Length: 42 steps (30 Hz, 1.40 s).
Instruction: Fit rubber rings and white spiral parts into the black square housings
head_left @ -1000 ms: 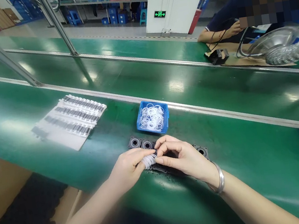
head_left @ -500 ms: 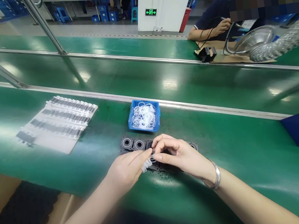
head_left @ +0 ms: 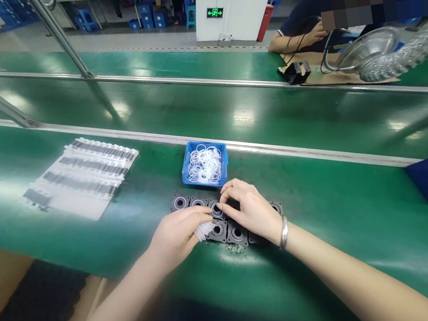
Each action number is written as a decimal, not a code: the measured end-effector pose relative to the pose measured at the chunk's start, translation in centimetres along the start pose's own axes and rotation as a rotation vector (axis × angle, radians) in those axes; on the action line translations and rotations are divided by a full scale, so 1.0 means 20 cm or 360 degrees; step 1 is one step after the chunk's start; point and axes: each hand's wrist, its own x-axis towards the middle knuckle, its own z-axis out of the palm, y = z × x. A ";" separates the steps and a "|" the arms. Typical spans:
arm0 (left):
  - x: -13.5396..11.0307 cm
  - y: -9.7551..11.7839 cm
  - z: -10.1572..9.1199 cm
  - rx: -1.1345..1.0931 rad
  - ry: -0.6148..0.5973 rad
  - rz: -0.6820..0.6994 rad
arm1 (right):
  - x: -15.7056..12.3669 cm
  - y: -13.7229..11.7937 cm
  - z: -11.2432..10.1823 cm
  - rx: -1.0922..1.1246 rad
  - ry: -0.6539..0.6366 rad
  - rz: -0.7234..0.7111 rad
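Two rows of black square parts with round centres lie close together on the green bench; one black square part (head_left: pixel 180 202) at the left end carries a pale ring. My left hand (head_left: pixel 179 234) is closed around a bunch of white rings (head_left: pixel 204 230), held low beside the near row. My right hand (head_left: pixel 246 204) has its thumb and fingertips curled together at a black part (head_left: pixel 217 210) in the far row; what they pinch, if anything, is too small to make out. Beneath my right palm several parts are hidden. Another black part (head_left: pixel 237 234) shows just below that hand.
Behind the parts stands a blue bin (head_left: pixel 190 181) of loose white rings. Left of it lies a white sheet (head_left: pixel 88 205) with rows of dark strips. A dark blue folder (head_left: pixel 426 183) lies at right. Across the bench, a person's arm (head_left: pixel 293 43) rests near a ribbed duct (head_left: pixel 399 62).
My right hand has moved up and away from the near row to a part in the far row. My left hand has drawn slightly left with the rings, uncovering near-row parts.
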 end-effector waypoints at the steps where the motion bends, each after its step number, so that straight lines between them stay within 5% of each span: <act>1: 0.00 0.00 0.01 0.0069 -0.0048 0.0094 | 0.00 0.00 0.01 -0.0022 0.0012 -0.0014; 7: 0.01 0.01 0.06 0.0436 -0.0143 0.0408 | -0.05 0.00 -0.01 -0.0113 0.0125 -0.0201; 15: 0.04 0.01 0.02 0.0425 -0.0299 0.0527 | -0.18 0.03 -0.01 -0.0472 0.0107 -0.0473; 18: 0.05 0.02 0.01 0.0263 -0.0243 0.0357 | -0.19 0.01 -0.04 -0.0334 0.0154 -0.0417; 23: 0.11 0.08 0.00 -0.0075 0.0044 -0.0205 | -0.20 -0.08 -0.11 0.0390 0.0080 -0.0214; 30: 0.14 0.13 0.03 -0.0184 0.0076 -0.0273 | -0.20 -0.07 -0.12 0.0731 0.0147 0.0063; 36: 0.14 0.12 0.06 -0.0170 0.0112 -0.0385 | -0.20 0.03 -0.15 0.0604 0.0200 0.0150; 39: 0.13 0.10 0.08 -0.0071 0.0072 -0.0214 | -0.19 0.07 -0.13 0.0309 0.0181 0.0150; 42: 0.13 0.10 0.12 0.0019 -0.0090 0.0215 | -0.18 0.10 -0.11 0.0012 0.0161 0.0051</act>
